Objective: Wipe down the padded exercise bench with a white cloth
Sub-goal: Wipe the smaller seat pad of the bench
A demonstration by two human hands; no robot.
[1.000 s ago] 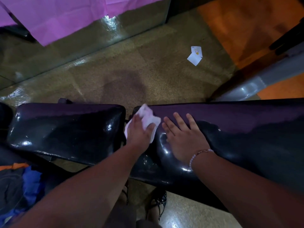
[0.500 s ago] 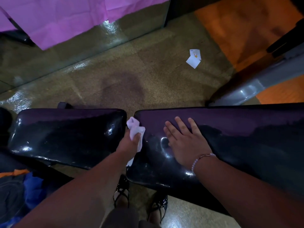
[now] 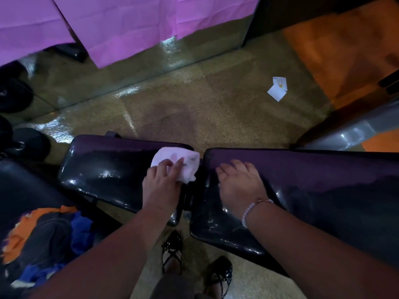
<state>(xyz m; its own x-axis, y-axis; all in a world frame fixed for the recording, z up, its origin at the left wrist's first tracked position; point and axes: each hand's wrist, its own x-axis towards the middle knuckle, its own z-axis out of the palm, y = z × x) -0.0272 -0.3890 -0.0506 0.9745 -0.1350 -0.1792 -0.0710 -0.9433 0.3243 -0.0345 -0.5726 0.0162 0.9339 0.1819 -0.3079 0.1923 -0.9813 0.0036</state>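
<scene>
Looks like a gym or workout room. Evidence: black vinyl padded exercise bench (image 3: 108, 169) split into seat and back pads, dark round discs (image 3: 32, 143) at left edge that look like weight plates, grey metal frame beam (image 3: 349, 134) at right, glossy speckled floor (image 3: 216, 117), orange floor section (image 3: 334, 50).

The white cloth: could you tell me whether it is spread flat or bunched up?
Bunched up: the white cloth is a crumpled wad, held by the left hand on the shorter pad.
</scene>
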